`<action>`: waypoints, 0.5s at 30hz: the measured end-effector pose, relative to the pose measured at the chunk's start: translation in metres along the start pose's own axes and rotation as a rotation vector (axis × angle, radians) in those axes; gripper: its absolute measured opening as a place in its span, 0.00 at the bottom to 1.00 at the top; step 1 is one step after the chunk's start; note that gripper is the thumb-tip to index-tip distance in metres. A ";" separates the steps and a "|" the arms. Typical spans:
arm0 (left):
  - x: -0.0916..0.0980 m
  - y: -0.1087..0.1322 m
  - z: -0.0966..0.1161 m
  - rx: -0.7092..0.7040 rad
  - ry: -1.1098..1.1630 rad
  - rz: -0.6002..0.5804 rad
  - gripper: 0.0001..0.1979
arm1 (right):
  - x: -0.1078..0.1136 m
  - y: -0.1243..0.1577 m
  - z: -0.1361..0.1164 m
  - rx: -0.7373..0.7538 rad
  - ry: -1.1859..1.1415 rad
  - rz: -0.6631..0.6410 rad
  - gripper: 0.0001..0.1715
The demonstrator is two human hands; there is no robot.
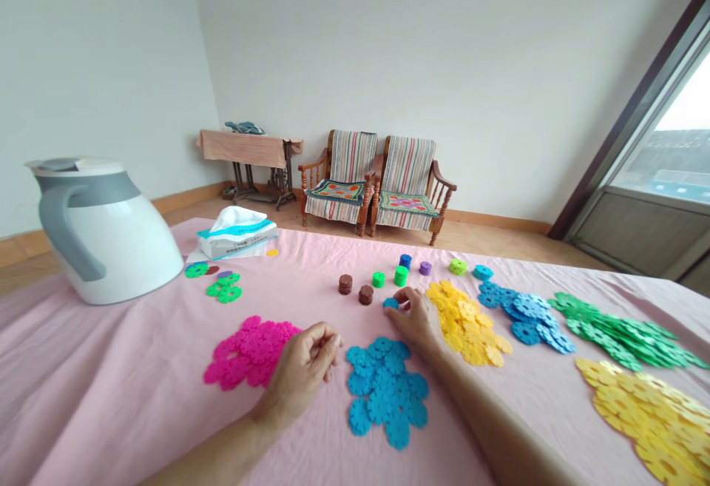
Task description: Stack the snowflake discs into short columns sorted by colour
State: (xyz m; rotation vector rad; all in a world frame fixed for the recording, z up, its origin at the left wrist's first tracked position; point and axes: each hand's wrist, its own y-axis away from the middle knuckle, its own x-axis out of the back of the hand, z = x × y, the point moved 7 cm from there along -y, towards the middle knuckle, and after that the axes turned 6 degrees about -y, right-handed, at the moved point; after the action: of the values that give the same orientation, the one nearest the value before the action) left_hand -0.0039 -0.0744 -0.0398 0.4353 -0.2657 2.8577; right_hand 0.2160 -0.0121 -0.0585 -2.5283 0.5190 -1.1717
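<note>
Right hand (415,316) pinching blue disc (390,302) just below frame centre, left hand (308,356) loosely curled by pink heap (249,353), contents unclear; brown stacks (345,285) and green stacks (400,276) already piled mid-frame, pink, blue heap (388,390) and yellow heap (463,323) across lower frame unstacked.

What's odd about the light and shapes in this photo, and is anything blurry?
In the head view, the window is washed out nearly white at its top; the jug at left leans and looks stretched, probably from a wide lens; in that same view, the green pile catches pale shine, while both hands look fairly clear.
</note>
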 end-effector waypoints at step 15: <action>0.000 0.000 0.001 -0.005 -0.010 -0.010 0.15 | 0.001 0.004 -0.004 0.032 0.006 -0.001 0.22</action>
State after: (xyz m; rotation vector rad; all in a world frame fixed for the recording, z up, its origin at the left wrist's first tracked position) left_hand -0.0032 -0.0750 -0.0390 0.4491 -0.2714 2.8452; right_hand 0.2122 -0.0165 -0.0570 -2.4988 0.4965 -1.1784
